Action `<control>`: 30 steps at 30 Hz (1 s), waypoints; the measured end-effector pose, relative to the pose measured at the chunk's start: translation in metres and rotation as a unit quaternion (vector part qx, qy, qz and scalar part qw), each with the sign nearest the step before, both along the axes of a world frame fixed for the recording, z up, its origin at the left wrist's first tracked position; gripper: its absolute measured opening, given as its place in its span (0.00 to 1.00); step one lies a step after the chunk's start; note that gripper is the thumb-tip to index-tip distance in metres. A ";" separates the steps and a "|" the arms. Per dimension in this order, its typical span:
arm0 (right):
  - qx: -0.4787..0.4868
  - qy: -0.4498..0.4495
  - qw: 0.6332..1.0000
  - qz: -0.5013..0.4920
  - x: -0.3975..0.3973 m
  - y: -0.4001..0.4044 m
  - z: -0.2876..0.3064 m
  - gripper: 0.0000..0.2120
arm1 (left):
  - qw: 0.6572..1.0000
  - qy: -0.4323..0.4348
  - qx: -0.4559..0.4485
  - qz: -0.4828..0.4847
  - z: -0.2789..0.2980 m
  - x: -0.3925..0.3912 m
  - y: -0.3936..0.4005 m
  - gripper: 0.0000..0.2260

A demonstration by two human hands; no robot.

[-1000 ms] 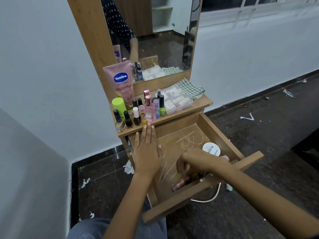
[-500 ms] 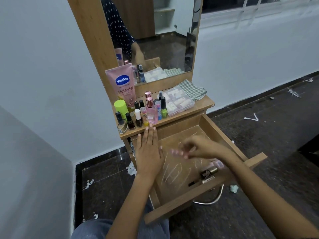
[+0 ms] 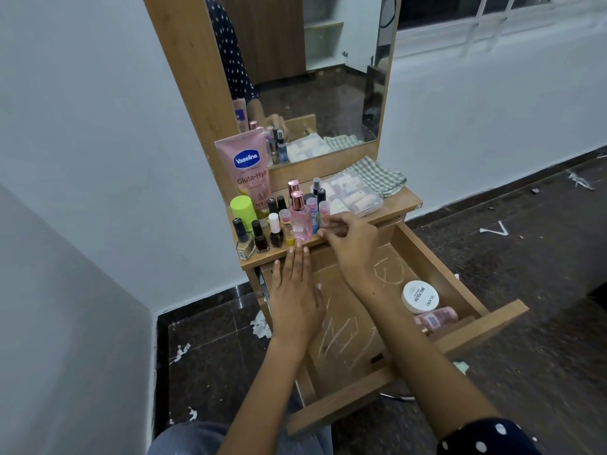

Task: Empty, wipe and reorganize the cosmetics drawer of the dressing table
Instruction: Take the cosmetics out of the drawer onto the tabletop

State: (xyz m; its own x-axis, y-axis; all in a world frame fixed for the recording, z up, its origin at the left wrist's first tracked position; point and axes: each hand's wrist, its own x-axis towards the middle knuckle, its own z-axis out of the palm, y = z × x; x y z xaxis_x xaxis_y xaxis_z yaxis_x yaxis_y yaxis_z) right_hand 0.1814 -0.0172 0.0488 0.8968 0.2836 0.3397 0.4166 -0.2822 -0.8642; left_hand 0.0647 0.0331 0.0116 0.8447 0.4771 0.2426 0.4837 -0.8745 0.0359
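Drawer pulled out, seen from above. Nearest, the left hand lies flat on the drawer's left part, fingers straight and together, tips just at the bench edge; it has not moved over the last second. Beyond it, the right hand has left the drawer's front corner, where it was picking among small items 1 second ago, and now reaches the bench edge, its fingers curled round a small pink tube set down beside the perfume bottle. Whether the tube is already released cannot be told. 1 more item has thus passed from drawer to bench.

Still in the drawer, at its right front: a white jar, a pink bottle, and a dark piece partly hidden by the right forearm. The floor of the drawer bears chalky scribbles. Judged from this, emptying is nearly done; wiping has not begun, the checked cloth lying unused at the back of the bench.
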 end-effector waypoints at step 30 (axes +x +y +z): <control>-0.616 -0.150 0.648 0.422 0.001 -0.096 -0.032 0.09 | 1.000 -0.009 0.003 -0.013 -0.006 -0.001 0.001 0.30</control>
